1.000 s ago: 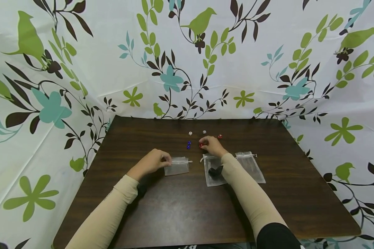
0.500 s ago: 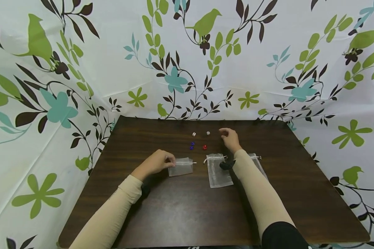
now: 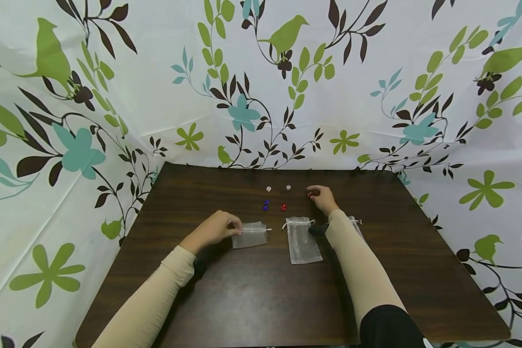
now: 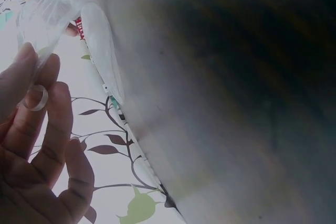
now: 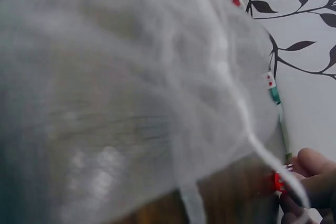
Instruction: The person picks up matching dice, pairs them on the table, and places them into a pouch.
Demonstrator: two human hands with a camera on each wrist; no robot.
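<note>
My left hand (image 3: 213,229) pinches the edge of a sheer drawstring pouch (image 3: 250,237) lying left of centre; in the left wrist view, thumb and forefinger press the thin fabric (image 4: 50,11) together. At the far right of the group of dice, my right hand (image 3: 324,199) holds a red die (image 5: 280,182) between its fingertips, close over the tabletop. Another red die (image 3: 283,207) lies to its left. Two blue dice (image 3: 266,207) sit close together, and behind them are two white dice, one on the left (image 3: 268,189) and one on the right (image 3: 288,187).
A second sheer pouch (image 3: 303,244) lies flat right of centre, partly under my right wrist. The third pouch (image 3: 355,226) is mostly hidden by my right forearm. A patterned cloth (image 3: 156,72) stands along the far edge of the brown table (image 3: 252,299).
My right hand has left the nearer red die and moved right to the farther one, which is now between its fingertips. The left hand keeps its grip on the pouch.
</note>
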